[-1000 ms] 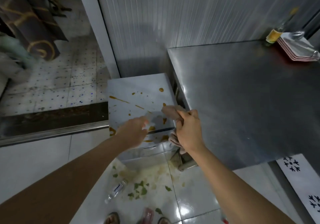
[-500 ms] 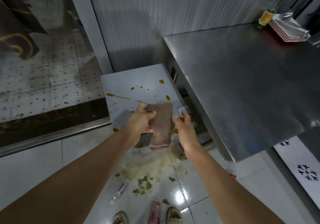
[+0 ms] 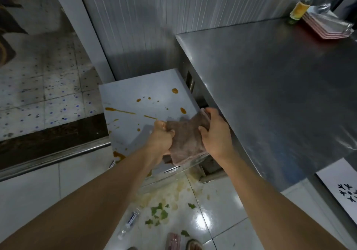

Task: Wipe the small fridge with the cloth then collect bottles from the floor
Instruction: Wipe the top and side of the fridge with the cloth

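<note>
Cloth: we find the brown cloth (image 3: 186, 139) held up over the front right corner of the small fridge (image 3: 146, 103), stretched between both hands; whether it touches the fridge top we cannot tell.
Left hand: the left hand (image 3: 161, 141) grips the cloth's left edge, fingers curled tight into a fist with fabric bunched inside; the cloth runs out to the right of its knuckles.
Right hand: the right hand (image 3: 216, 134) holds the cloth's right side, thumb pressed on the near face, fingers wrapped over the far upper edge, so the fabric sits between thumb and fingers.
Fridge top: we note orange-brown sauce splashes (image 3: 119, 111) across the white top, lying left of and beyond the cloth, apart from it.
Floor, bottles: 1 clear plastic bottle (image 3: 129, 221) lies on its side on the white floor tiles (image 3: 29, 201), below the left forearm; 1 pinkish bottle (image 3: 173, 241) lies at the bottom edge, beside a sandalled foot (image 3: 194, 245).
Floor, debris: we record green leaf scraps (image 3: 160, 213) and a yellowish smear on the tiles just in front of the fridge.
Counter: a stainless steel counter (image 3: 270, 95) stands immediately right of the fridge; at its far corner, a glass bottle of amber liquid (image 3: 299, 8) beside a stack of plates (image 3: 326, 27).
</note>
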Demonstrator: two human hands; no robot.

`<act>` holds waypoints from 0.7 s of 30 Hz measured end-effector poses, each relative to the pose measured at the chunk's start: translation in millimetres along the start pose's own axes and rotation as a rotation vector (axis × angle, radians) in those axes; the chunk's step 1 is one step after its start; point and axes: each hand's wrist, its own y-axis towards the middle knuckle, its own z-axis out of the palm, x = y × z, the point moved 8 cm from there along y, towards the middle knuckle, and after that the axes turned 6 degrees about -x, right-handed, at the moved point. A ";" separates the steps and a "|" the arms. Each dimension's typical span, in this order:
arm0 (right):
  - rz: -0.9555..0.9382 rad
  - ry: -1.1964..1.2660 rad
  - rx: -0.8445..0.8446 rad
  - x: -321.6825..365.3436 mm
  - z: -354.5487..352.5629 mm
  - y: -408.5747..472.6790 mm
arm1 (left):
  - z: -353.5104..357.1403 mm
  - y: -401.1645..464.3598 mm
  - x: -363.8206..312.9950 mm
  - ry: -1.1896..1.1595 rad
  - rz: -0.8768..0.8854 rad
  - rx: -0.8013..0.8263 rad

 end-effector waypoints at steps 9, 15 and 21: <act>-0.277 -0.320 -0.036 -0.6 56.3 -16.1 | -32.4 26.4 -11.5 0.824 0.490 -0.182; -0.318 -0.547 0.193 -21.7 120.8 -14.5 | -42.0 33.6 5.0 1.183 0.644 -0.193; -0.497 -0.588 0.202 -37.9 112.9 -29.3 | -50.5 37.0 15.1 1.224 0.718 -0.149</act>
